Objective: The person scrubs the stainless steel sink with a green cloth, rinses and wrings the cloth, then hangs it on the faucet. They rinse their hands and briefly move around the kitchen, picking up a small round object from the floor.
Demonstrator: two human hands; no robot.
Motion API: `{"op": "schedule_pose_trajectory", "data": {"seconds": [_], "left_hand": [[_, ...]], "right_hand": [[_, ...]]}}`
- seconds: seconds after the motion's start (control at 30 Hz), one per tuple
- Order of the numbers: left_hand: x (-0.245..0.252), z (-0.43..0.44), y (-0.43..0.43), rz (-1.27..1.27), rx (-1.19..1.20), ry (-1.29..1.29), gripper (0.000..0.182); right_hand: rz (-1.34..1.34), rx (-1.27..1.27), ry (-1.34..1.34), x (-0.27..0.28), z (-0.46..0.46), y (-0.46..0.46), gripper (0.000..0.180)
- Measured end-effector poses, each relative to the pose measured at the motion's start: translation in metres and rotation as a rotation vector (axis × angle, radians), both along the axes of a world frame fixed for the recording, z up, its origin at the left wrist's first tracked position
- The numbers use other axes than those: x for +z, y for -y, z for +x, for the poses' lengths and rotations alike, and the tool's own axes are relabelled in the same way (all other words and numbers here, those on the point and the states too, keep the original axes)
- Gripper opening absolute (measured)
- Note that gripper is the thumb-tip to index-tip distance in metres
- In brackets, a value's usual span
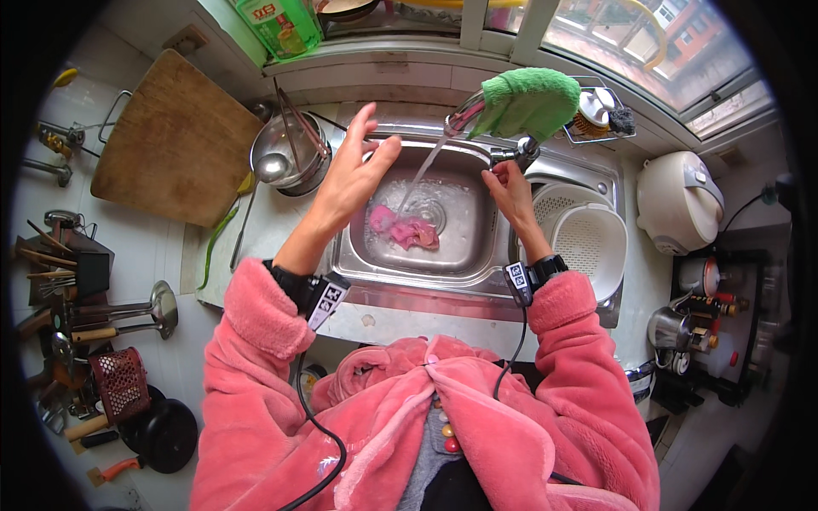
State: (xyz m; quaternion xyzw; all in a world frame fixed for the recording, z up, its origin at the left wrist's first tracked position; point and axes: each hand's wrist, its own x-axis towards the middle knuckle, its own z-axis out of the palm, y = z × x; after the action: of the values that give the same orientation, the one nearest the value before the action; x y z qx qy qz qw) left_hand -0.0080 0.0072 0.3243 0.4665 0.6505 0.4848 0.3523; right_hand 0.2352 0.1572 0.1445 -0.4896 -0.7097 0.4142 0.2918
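Water runs from the faucet spout (455, 122) into the stainless steel sink basin (466, 259). On the basin's bottom lies a wet pink cloth (412, 231) in shallow water. My left hand (361, 169) is raised over the basin's left side, fingers apart, holding nothing. My right hand (508, 185) is at the faucet's handle (503, 155), fingertips against or just below it; whether they grip it is unclear. A green towel (533, 102) hangs over the faucet's neck.
Steel bowls (262, 150) with a ladle and tongs stand left of the sink, near a wooden cutting board (179, 140). White plastic baskets (591, 246) sit at right. Beyond them is a rice cooker (680, 201). A green dish soap bottle (281, 29) stands at the window.
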Motion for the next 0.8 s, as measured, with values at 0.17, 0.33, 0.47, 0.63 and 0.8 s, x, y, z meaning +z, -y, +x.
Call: {"op": "schedule_pose_trajectory", "data": {"seconds": [0.17, 0.33, 0.47, 0.63, 0.8], "left_hand": [[-0.031, -0.004, 0.035, -0.149, 0.069, 0.113, 0.071], [-0.050, -0.003, 0.047, -0.241, 0.060, 0.204, 0.071], [-0.058, -0.001, 0.049, -0.249, 0.034, 0.238, 0.071], [-0.064, -0.001, 0.053, -0.252, 0.018, 0.274, 0.070], [-0.070, -0.005, 0.055, -0.258, -0.024, 0.291, 0.066]], "right_hand": [[0.008, -0.103, 0.039, -0.004, -0.005, 0.000, 0.036], [0.079, -0.102, 0.165, 0.010, -0.005, 0.003, 0.035], [0.163, -0.108, 0.227, 0.021, -0.003, 0.006, 0.033], [0.150, -0.128, 0.222, 0.027, 0.008, 0.007, 0.032], [0.146, -0.102, 0.203, 0.024, 0.023, 0.001, 0.036]]}}
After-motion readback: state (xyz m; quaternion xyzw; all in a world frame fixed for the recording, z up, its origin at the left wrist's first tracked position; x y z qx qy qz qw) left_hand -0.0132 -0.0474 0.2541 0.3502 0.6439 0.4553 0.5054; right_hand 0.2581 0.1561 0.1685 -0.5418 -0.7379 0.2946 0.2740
